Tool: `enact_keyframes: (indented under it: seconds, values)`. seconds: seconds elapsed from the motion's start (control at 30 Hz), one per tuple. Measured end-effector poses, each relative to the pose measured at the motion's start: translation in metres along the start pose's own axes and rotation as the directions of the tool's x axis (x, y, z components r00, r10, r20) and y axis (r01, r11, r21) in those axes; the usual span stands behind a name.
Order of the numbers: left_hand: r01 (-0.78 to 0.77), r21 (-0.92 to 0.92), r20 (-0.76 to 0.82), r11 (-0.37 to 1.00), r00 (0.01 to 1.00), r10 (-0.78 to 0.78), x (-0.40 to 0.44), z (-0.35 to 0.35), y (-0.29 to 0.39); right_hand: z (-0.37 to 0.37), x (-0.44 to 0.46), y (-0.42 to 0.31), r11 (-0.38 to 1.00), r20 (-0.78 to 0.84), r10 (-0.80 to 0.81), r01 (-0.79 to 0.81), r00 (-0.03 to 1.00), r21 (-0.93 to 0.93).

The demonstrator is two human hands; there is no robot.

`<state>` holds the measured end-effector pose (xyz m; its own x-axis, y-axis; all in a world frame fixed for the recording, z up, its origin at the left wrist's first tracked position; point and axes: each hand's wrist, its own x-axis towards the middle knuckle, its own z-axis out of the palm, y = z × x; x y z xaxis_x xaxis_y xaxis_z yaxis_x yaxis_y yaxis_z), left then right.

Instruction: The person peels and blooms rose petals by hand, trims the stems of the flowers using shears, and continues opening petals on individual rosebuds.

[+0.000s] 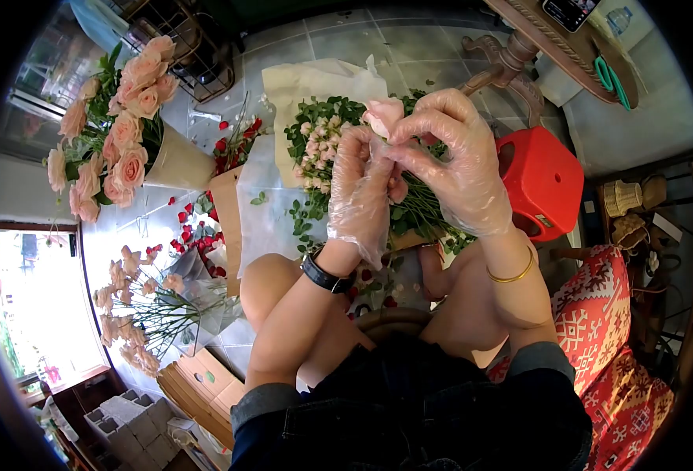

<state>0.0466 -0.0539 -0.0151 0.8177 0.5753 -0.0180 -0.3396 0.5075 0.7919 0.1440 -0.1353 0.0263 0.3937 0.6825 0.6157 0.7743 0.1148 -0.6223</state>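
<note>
Both of my hands wear clear plastic gloves and meet just below a pale pink rose (pixel 384 118). My left hand (pixel 360 184) is closed around the rose's base or stem, which is mostly hidden by the fingers. The thumb and fingertips of my right hand (pixel 450 153) pinch at the base of the bloom from the right side. Beneath the hands, a bunch of small pink roses (pixel 319 149) with green leaves lies on pale wrapping paper (pixel 283 82). Its green stems (pixel 417 206) run toward the lower right, partly behind my hands.
Large pink roses (pixel 130 125) stand in a white bucket (pixel 180 159) at the upper left. Red petals (pixel 193 224) litter the floor. More pink roses (pixel 126 306) lie lower left. A red stool (pixel 546 180) and a table (pixel 519 31) holding green scissors (pixel 612 78) are right.
</note>
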Motion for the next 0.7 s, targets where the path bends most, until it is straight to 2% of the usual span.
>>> enact_keyframes:
  seconds: [0.07,0.1,0.17,0.2,0.27,0.3,0.37,0.4,0.43,0.5,0.57,0.63,0.7]
  values:
    - [0.121,0.005,-0.008,0.993,0.993,-0.121,-0.003,0.001,0.007,0.002,0.000,0.001,0.999,-0.026,0.023,-0.021,0.999,0.043]
    - [0.121,0.005,-0.008,0.993,0.993,-0.121,-0.004,0.001,0.008,0.001,0.000,0.001,0.999,-0.026,0.023,-0.022,0.999,0.043]
    - [0.123,0.023,0.037,0.992,0.992,-0.124,-0.006,0.002,0.009,-0.001,0.001,0.001,0.971,0.027,0.097,-0.101,0.995,0.215]
    - [0.124,0.023,0.038,0.992,0.991,-0.125,-0.006,0.004,0.010,-0.001,0.000,0.004,0.972,0.026,0.098,-0.101,0.995,0.214]
    - [0.121,0.021,0.013,0.992,0.993,-0.121,-0.008,0.006,0.011,-0.001,-0.001,0.009,0.923,0.039,0.121,-0.127,0.992,0.364]
    - [0.121,0.021,0.014,0.992,0.993,-0.121,-0.007,0.006,0.011,-0.002,-0.001,0.009,0.923,0.039,0.121,-0.127,0.992,0.364]
    - [0.118,-0.007,0.038,0.993,0.992,-0.117,-0.004,0.003,0.013,-0.007,-0.001,0.008,0.861,-0.030,0.118,-0.087,0.993,0.500]
    - [0.116,-0.008,0.035,0.993,0.993,-0.115,-0.004,0.002,0.013,-0.011,-0.001,0.009,0.837,0.005,0.128,-0.110,0.992,0.537]
    - [0.103,-0.049,0.045,0.994,0.994,-0.101,-0.003,0.001,0.013,-0.011,0.000,0.009,0.836,0.006,0.127,-0.110,0.992,0.538]
    - [0.091,-0.090,0.056,0.992,0.995,-0.087,-0.003,0.001,0.014,-0.015,0.004,0.005,0.944,0.026,0.174,-0.174,0.984,0.280]
    - [0.097,-0.045,0.032,0.994,0.995,-0.096,-0.004,0.004,0.014,-0.013,0.003,0.008,0.954,0.018,0.170,-0.169,0.985,0.249]
    - [0.100,-0.040,0.060,0.994,0.993,-0.097,-0.005,0.004,0.013,-0.014,0.004,0.005,0.986,0.052,0.046,-0.053,0.998,0.158]
    - [0.102,-0.035,0.087,0.994,0.991,-0.098,-0.005,0.005,0.012,-0.014,0.005,-0.002,0.989,0.061,0.048,-0.056,0.997,0.133]
